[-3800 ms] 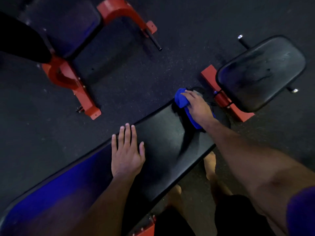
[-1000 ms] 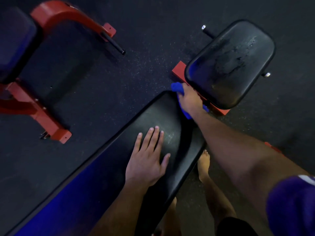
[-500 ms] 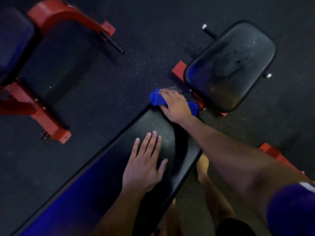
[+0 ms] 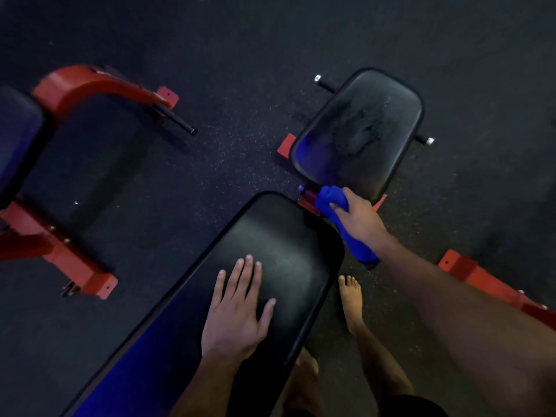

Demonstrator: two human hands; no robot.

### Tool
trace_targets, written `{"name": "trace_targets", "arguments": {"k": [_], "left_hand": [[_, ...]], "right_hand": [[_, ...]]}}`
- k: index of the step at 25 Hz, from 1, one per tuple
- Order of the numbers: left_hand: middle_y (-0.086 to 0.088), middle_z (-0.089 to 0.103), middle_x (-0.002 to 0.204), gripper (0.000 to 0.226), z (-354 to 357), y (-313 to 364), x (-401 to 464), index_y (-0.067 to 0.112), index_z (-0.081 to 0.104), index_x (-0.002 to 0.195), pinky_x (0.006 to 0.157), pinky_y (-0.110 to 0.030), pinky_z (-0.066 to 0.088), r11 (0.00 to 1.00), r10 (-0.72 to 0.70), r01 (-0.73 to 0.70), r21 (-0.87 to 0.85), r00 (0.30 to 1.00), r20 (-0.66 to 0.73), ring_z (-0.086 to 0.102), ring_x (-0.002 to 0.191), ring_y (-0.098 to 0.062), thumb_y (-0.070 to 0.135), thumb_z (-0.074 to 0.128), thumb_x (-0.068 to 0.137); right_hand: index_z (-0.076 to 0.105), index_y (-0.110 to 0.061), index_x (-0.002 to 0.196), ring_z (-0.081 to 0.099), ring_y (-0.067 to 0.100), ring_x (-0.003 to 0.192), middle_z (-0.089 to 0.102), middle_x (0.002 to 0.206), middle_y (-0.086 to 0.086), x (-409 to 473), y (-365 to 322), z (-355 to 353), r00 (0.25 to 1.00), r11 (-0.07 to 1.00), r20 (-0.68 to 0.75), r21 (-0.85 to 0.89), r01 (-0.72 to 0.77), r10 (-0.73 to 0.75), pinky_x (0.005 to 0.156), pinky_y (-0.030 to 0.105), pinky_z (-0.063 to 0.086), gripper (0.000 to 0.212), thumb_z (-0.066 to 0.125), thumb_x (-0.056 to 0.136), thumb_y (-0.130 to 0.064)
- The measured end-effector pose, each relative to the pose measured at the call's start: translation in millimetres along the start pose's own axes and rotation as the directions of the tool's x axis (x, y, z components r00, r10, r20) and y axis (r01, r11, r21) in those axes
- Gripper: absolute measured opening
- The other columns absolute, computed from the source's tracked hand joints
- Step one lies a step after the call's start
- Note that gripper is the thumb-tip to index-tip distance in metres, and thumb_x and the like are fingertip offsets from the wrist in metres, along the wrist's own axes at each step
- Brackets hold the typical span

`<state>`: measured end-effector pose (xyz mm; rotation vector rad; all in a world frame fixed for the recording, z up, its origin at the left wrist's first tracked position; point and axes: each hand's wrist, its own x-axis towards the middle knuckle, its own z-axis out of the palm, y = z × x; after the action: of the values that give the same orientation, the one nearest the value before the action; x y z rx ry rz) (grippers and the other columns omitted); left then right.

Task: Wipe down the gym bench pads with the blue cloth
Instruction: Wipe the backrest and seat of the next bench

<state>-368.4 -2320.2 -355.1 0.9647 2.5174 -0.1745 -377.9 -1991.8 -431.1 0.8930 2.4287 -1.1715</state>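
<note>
Your right hand (image 4: 358,216) grips the blue cloth (image 4: 343,224), fingers wrapped over its bunched upper end while the rest trails down toward 5 o'clock under your wrist. The cloth sits in the gap between the two pads, just off the long pad's (image 4: 264,266) top corner at 2 o'clock and right at the lower edge of the small seat pad (image 4: 358,130). Whether it touches either pad I cannot tell; it seems to lie over the red frame (image 4: 308,197) that joins them.

Your left hand (image 4: 237,311) holds nothing. It lies flat, fingers spread and pointing to 12 o'clock, pressed on the long pad as a brace.

I judge that you are at the changeover from the long pad to the seat pad. The long pad's near end looks evenly dull, while the seat pad at 1 o'clock carries a dark smeared patch (image 4: 361,124) across its middle, so that looks like the part left to do.

The next move calls for a reach up and away toward 1 o'clock, with the cloth laid flat on the seat pad and not bunched, so more of it meets the surface. Keep your left hand planted for balance, and watch your bare foot (image 4: 350,299) on the floor (image 4: 240,40), close to the pad's edge.
</note>
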Motion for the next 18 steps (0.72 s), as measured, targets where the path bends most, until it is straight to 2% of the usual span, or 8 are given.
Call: {"name": "trace_targets", "arguments": {"k": [4,6,8,10,12,13,15,18], "left_hand": [[-0.007,0.025,0.167,0.071,-4,4,1,0.014,0.030,0.158,0.125,-0.046,0.009,1.000,-0.015,0.015,0.016,1.000,-0.012,0.019,0.156,-0.021,0.058,0.028,0.103],[-0.006,0.025,0.167,0.071,-3,2,0,0.014,0.030,0.158,0.126,-0.043,0.003,0.999,-0.025,0.025,0.039,1.000,0.012,0.017,0.156,-0.020,0.059,0.024,0.104],[-0.006,0.027,0.166,0.072,-3,3,-1,0.014,0.031,0.158,0.126,-0.041,0.001,0.998,-0.018,0.017,0.066,1.000,0.023,0.017,0.155,-0.019,0.061,0.020,0.104],[-0.009,0.040,0.160,0.075,-9,6,-1,0.014,0.042,0.154,0.125,-0.043,0.015,0.998,-0.001,0.001,0.062,1.000,0.004,0.033,0.149,-0.022,0.064,0.017,0.104],[-0.010,0.062,0.140,0.076,-25,12,26,0.016,0.060,0.142,0.111,-0.048,0.040,0.999,0.003,-0.001,0.042,0.999,-0.049,0.059,0.127,-0.028,0.065,0.016,0.104],[-0.009,0.067,0.131,0.074,-31,18,52,0.017,0.064,0.137,0.106,-0.048,0.045,0.999,0.032,-0.030,0.022,0.996,-0.084,0.064,0.118,-0.028,0.063,0.017,0.104],[-0.010,0.063,0.138,0.065,-42,35,122,0.015,0.057,0.144,0.112,-0.047,0.037,0.986,0.155,-0.162,-0.024,0.971,-0.184,0.060,0.125,-0.028,0.057,0.026,0.104],[-0.010,0.035,0.164,0.065,-54,72,268,0.011,0.034,0.158,0.123,-0.048,0.018,0.937,0.331,-0.349,-0.014,0.900,-0.283,0.033,0.151,-0.026,0.047,0.031,0.104]], "right_hand": [[0.060,-0.027,0.118,0.063,0.019,0.093,0.067,0.105,-0.002,-52,21,-45,0.933,0.877,-0.169,0.427,-0.221,0.318,0.077,0.030,0.046,0.021,0.056,0.098,-0.032],[0.060,-0.028,0.115,0.063,0.018,0.091,0.067,0.105,-0.002,-69,28,-57,0.891,0.805,-0.169,0.523,-0.281,0.420,0.076,0.033,0.047,0.020,0.057,0.096,-0.033],[0.059,-0.027,0.105,0.063,0.021,0.093,0.067,0.101,0.001,-80,34,-72,0.861,0.757,-0.179,0.583,-0.297,0.476,0.082,0.039,0.049,0.013,0.058,0.095,-0.035],[0.056,-0.030,0.100,0.063,0.019,0.092,0.065,0.101,0.002,-86,38,-87,0.848,0.713,-0.181,0.642,-0.282,0.499,0.085,0.041,0.049,0.007,0.058,0.096,-0.035],[0.054,-0.034,0.102,0.063,0.017,0.094,0.064,0.104,0.000,-84,44,-96,0.845,0.702,-0.209,0.670,-0.243,0.492,0.089,0.042,0.049,0.008,0.058,0.096,-0.037],[0.054,-0.035,0.106,0.063,0.016,0.096,0.063,0.106,-0.001,-79,47,-98,0.846,0.719,-0.238,0.660,-0.219,0.476,0.090,0.043,0.049,0.012,0.058,0.095,-0.039],[0.053,-0.034,0.115,0.062,0.014,0.099,0.061,0.111,-0.003,-65,49,-98,0.849,0.762,-0.300,0.625,-0.170,0.435,0.092,0.044,0.049,0.024,0.060,0.094,-0.042],[0.052,-0.030,0.123,0.058,0.008,0.099,0.057,0.114,-0.005,-26,58,-96,0.831,0.799,-0.392,0.593,-0.099,0.394,0.095,0.042,0.049,0.031,0.059,0.095,-0.040]]}}
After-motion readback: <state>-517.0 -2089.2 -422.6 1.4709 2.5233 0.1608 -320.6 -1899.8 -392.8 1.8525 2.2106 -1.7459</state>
